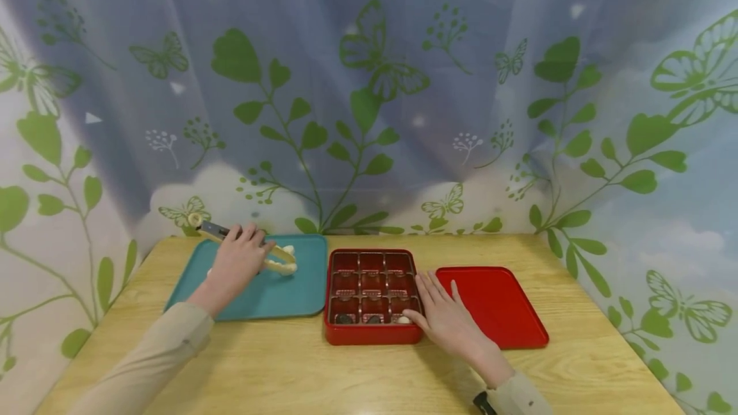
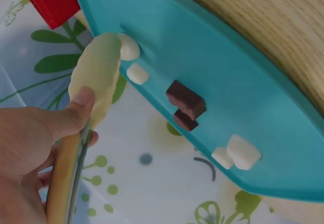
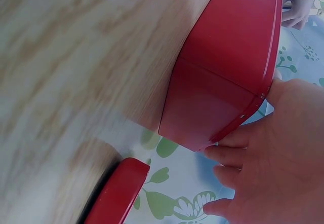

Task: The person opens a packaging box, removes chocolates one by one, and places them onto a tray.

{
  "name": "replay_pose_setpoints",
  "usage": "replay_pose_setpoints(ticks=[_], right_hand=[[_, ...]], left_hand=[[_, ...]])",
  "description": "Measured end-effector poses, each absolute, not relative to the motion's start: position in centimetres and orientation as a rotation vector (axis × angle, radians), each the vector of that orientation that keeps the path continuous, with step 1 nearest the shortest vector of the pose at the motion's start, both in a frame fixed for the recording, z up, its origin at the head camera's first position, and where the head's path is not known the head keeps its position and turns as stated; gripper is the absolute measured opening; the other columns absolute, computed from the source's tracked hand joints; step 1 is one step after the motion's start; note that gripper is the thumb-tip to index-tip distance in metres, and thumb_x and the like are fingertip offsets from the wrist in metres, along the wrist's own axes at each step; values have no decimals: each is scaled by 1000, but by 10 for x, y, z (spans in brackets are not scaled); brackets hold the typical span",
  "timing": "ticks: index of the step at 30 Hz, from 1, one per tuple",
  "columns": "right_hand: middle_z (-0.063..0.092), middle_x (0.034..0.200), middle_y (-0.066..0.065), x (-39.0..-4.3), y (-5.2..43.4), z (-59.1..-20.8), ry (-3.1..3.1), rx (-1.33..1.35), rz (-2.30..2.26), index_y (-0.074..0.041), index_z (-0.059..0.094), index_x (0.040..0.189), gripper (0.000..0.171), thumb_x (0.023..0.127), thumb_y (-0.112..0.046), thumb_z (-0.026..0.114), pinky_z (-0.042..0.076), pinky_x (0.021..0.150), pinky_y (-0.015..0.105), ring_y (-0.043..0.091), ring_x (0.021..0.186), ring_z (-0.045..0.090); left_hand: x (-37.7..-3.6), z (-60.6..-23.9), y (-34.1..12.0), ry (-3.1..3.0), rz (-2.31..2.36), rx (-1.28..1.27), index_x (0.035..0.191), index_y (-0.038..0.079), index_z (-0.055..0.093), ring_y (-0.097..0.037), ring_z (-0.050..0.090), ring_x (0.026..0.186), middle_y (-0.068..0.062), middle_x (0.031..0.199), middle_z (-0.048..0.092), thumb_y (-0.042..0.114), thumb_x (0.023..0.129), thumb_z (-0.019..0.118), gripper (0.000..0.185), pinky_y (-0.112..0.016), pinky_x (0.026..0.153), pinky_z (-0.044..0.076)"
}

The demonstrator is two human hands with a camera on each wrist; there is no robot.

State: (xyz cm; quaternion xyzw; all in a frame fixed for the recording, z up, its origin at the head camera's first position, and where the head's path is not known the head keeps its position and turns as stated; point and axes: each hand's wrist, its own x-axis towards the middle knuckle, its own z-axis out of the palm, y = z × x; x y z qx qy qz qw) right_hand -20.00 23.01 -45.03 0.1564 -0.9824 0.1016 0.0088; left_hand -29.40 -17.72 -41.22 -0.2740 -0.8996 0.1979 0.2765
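My right hand [image 1: 452, 325] rests, fingers extended, along the right side of the red box [image 1: 373, 336], whose nearest row holds two dark pieces [image 1: 344, 319] and a white one [image 1: 403, 320]. Just right of that hand lies a red lid [image 1: 496, 306]. My left hand [image 1: 239, 258] grips tongs [image 2: 96, 67] over the blue tray [image 1: 288, 303], their tips at white lumps [image 2: 136, 73]; I can't tell whether any is pinched. Brown chunks [image 2: 186, 100] lie there too. Beyond both hands hangs a leafy curtain [image 1: 317, 175].
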Motion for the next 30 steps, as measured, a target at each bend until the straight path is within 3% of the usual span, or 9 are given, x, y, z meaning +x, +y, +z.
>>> replay_pose_setpoints(ticks=[9, 17, 23, 30], right_hand=[[18, 167, 19, -199, 229, -448, -3075, 500, 326, 2, 23, 160, 80, 105, -52, 45, 6, 121, 64, 37, 155, 13], [19, 166, 19, -198, 232, -445, -3066, 489, 320, 3, 23, 159, 80, 105, -52, 45, 6, 121, 64, 38, 155, 13], [19, 166, 19, -198, 232, -447, -3059, 497, 336, 3, 23, 159, 81, 105, -52, 46, 7, 121, 64, 38, 154, 14], [20, 166, 20, -199, 229, -449, -3048, 511, 331, 3, 24, 159, 81, 105, -52, 47, 7, 121, 64, 38, 154, 15]], left_hand=[[-280, -407, -178, -2541, 324, -633, 128, 16, 71, -31, 46, 99, -10, 110, 64, 17, 86, 79, 43, -47, 82, 40], [-257, -399, -167, -2430, 240, -764, 129, 17, 71, -32, 51, 105, -8, 111, 64, 22, 81, 81, 49, -46, 81, 43], [-246, -389, -151, -2384, 236, -831, 131, 20, 69, -29, 53, 104, -4, 114, 66, 37, 83, 78, 52, -46, 87, 46], [-238, -382, -130, -2268, 261, -1012, 129, 24, 71, -26, 54, 105, 0, 111, 66, 45, 74, 81, 60, -44, 92, 48]])
